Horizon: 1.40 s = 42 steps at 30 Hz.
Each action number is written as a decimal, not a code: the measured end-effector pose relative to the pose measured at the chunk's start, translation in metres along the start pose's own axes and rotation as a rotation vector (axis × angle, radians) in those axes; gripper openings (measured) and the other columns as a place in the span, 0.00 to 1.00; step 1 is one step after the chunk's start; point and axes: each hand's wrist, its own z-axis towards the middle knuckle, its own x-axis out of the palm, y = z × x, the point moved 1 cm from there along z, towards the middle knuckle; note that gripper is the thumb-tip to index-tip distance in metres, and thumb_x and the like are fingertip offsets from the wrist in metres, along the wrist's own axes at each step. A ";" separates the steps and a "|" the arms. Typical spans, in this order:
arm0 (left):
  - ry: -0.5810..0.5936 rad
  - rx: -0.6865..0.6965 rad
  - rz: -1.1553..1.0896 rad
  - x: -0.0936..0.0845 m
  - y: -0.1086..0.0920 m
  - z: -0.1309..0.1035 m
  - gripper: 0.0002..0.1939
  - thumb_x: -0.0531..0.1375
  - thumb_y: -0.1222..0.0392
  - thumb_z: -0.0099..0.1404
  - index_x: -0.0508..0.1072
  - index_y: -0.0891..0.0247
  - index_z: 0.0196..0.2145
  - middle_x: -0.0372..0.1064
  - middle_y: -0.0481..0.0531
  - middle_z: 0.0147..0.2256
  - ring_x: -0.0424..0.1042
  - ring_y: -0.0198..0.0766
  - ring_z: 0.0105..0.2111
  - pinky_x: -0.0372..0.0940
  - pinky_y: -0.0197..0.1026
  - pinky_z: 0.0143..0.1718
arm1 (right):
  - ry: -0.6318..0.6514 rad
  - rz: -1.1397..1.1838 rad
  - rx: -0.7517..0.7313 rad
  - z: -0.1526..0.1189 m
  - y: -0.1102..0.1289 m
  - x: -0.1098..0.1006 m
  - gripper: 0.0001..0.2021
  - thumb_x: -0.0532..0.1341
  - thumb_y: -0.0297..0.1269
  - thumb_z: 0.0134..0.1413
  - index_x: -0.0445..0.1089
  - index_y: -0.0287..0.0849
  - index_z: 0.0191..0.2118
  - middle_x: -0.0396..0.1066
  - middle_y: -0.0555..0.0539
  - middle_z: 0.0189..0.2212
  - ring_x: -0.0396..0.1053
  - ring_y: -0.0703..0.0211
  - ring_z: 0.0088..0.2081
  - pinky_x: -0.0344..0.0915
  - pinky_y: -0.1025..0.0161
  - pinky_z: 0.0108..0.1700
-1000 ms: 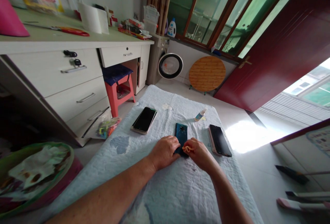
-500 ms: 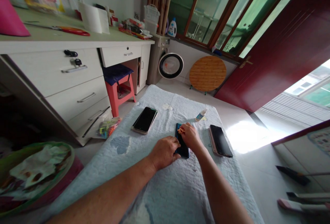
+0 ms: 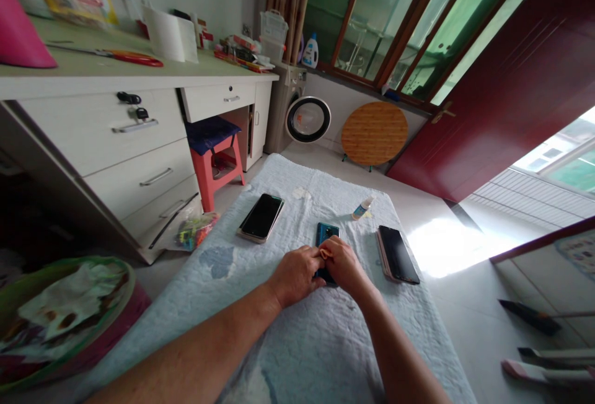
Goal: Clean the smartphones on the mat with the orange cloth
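A blue smartphone [image 3: 321, 233] lies back up on the light blue cloth [image 3: 260, 274], its round camera patch showing near the far end. My left hand [image 3: 297, 272] grips the phone's left edge with curled fingers. Pinched in my right hand [image 3: 344, 263] is a small orange cloth [image 3: 324, 254], pressed on the middle of the phone's back. The two hands touch and hide much of the phone's near half. Beyond my right hand stands a small spray bottle [image 3: 361, 209]. Dark-screened phones lie on either side, a left phone [image 3: 263, 215] and a right phone [image 3: 398, 254].
To the left stand a white desk [image 3: 111, 131], a pink stool [image 3: 204, 168] and a full waste basket [image 3: 127, 286]. A washing machine [image 3: 283, 91] with its door ajar and a round wooden tabletop [image 3: 374, 132] are at the back. Brushes [image 3: 534, 370] lie at the lower right.
My right hand has slid the orange cloth from the phone's far end toward me, so the camera patch now shows. My left hand stays on the phone.
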 end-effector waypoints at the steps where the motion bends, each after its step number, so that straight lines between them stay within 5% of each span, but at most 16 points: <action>1: -0.002 -0.001 0.006 0.000 0.000 0.000 0.14 0.65 0.56 0.58 0.72 0.59 0.42 0.70 0.51 0.42 0.67 0.45 0.44 0.64 0.45 0.46 | 0.008 0.003 0.002 -0.003 0.001 -0.002 0.08 0.55 0.22 0.50 0.70 0.39 0.29 0.64 0.49 0.29 0.62 0.65 0.30 0.56 0.68 0.34; 10: 0.002 0.027 0.029 0.002 0.001 0.000 0.09 0.62 0.54 0.61 0.71 0.61 0.36 0.68 0.50 0.36 0.67 0.43 0.39 0.63 0.42 0.41 | 0.047 0.032 0.044 -0.024 -0.002 -0.015 0.07 0.56 0.27 0.54 0.71 0.40 0.30 0.65 0.50 0.29 0.64 0.65 0.31 0.57 0.68 0.35; 18: 0.002 -0.015 0.009 0.000 0.000 0.001 0.07 0.62 0.55 0.60 0.71 0.60 0.33 0.68 0.50 0.36 0.67 0.43 0.39 0.63 0.42 0.41 | -0.116 -0.039 0.109 -0.016 -0.023 -0.006 0.07 0.55 0.31 0.56 0.71 0.41 0.33 0.64 0.48 0.30 0.64 0.62 0.33 0.57 0.66 0.37; 26: -0.097 -0.062 -0.034 0.002 0.009 0.003 0.38 0.66 0.46 0.53 0.60 0.63 0.57 0.68 0.58 0.50 0.65 0.51 0.50 0.55 0.53 0.55 | -0.176 -0.090 0.085 -0.012 -0.027 0.005 0.10 0.54 0.26 0.54 0.71 0.43 0.34 0.64 0.48 0.32 0.62 0.58 0.37 0.57 0.63 0.43; 35: -0.098 -0.041 -0.059 0.008 0.013 0.004 0.42 0.65 0.45 0.54 0.54 0.63 0.60 0.68 0.60 0.51 0.66 0.51 0.51 0.55 0.54 0.55 | -0.007 -0.060 -0.085 -0.018 0.007 0.009 0.09 0.55 0.26 0.56 0.72 0.43 0.32 0.65 0.47 0.33 0.60 0.59 0.37 0.57 0.64 0.41; 42: -0.082 -0.043 -0.072 0.006 0.013 0.004 0.44 0.66 0.45 0.53 0.53 0.63 0.60 0.70 0.60 0.50 0.68 0.51 0.49 0.54 0.54 0.55 | 0.081 0.016 -0.149 -0.026 0.008 0.002 0.08 0.58 0.25 0.52 0.73 0.44 0.32 0.65 0.48 0.33 0.62 0.60 0.37 0.58 0.64 0.40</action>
